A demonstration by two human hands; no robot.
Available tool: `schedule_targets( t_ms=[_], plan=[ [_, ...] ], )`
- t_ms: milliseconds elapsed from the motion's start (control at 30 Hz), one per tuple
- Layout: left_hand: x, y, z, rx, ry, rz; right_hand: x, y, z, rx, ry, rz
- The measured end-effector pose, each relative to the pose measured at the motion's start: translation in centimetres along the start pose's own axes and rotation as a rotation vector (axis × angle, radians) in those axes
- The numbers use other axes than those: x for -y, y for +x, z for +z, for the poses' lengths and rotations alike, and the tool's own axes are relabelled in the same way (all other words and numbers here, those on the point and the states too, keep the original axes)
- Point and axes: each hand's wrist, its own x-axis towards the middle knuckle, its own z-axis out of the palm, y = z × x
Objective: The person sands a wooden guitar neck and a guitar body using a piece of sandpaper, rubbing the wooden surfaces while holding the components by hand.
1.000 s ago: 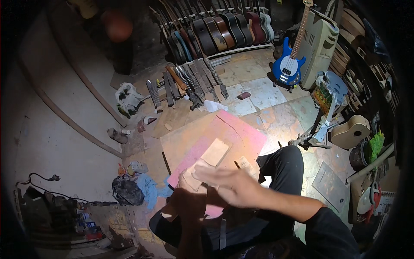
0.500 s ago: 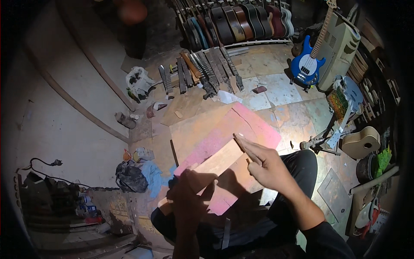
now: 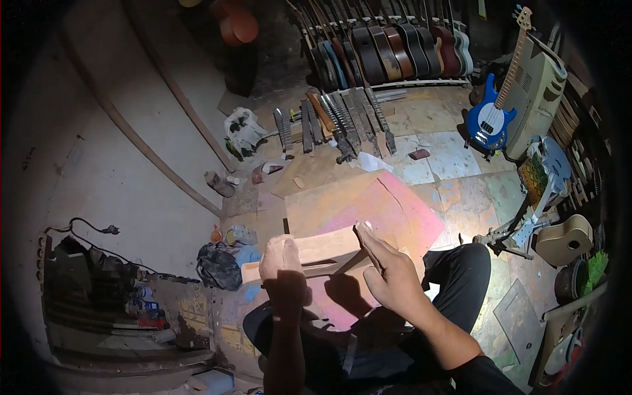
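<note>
Evidently left fingers [image 3: 284, 249] clasp wood [image 3: 332, 243], right fingers [image 3: 380, 249] unclear, black bag [image 3: 217, 267] hiding its inside.

A long, pale wooden piece [image 3: 327, 243] extends crosswise between the hands [image 3: 282, 266].

No words or numbers can be read. Small dark marks [image 3: 27, 158] on the pale wall [image 3: 85, 181] at far left are too faint and blurred to make out as writing.
</note>
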Motion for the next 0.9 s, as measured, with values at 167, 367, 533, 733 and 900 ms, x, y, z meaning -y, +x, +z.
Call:
schedule_targets(
  t_ms=[167,367,533,733,900],
  plan=[
    [2.0,0.3,-0.4,0.097,-0.412,-0.376,0.2,-0.2,0.4,0.010,0.038,0.010],
    [2.3,1.5,-1.1,0.147,-0.583,-0.510,0.0,-0.6,1.0,-0.002,0.048,-0.028],
    [3.8,1.4,-0.9,0.156,-0.453,-0.406,0.2,-0.7,1.4,0.006,0.043,-0.058],
    [0.9,0.8,-0.4,-0.066,-0.180,-0.314,1.1,-0.9,1.4,0.019,0.023,-0.033],
    [-1.2,0.2,-0.3,-0.194,-0.103,-0.344,1.0,-1.0,1.7,0.031,0.048,-0.024]
  ],
)
